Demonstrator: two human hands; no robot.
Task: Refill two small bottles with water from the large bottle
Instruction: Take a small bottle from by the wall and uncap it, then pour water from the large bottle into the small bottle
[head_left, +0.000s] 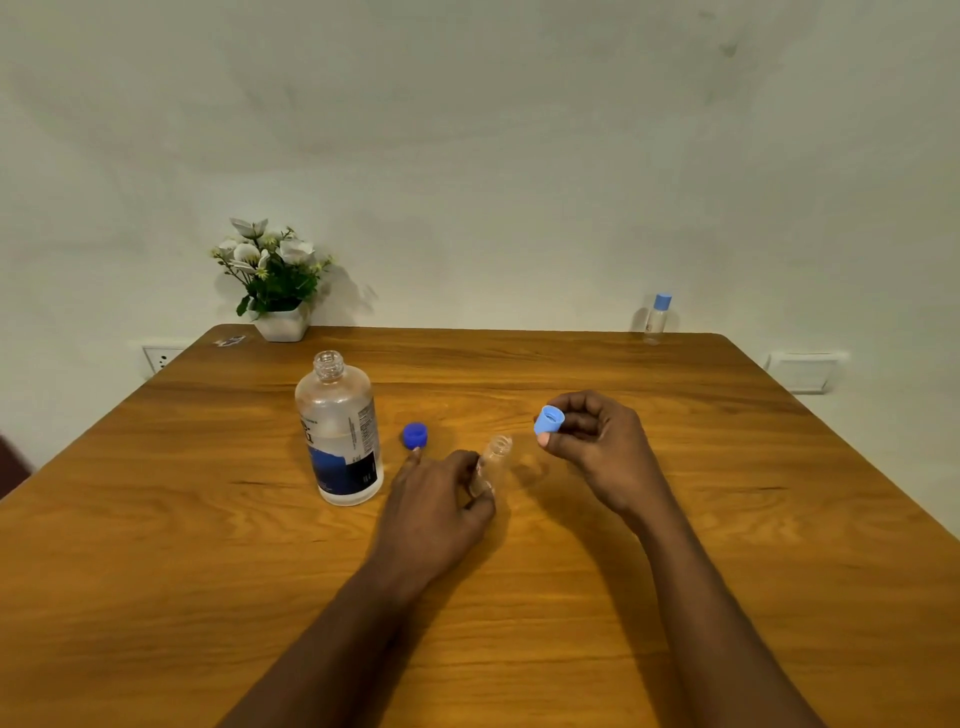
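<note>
Table (519, 649) of wood grain under everything. Nearest: left hand (441, 499), fingers curled round clear small bottle (494, 457), uncapped, tipped slightly, base hidden behind fingers, contact with table impossible to tell. Just right, slightly farther: right hand (602, 441), thumb and fingertips pinching light blue cap (549, 420), raised off table. Left of left hand: dark blue cap (415, 435) flat on table, just beside large bottle (340, 431), upright, uncapped, part full of clear liquid. Far right edge: second small bottle (657, 318), upright, capped in light blue. Far left edge: white pot of white flowers (275, 280) against wall.
</note>
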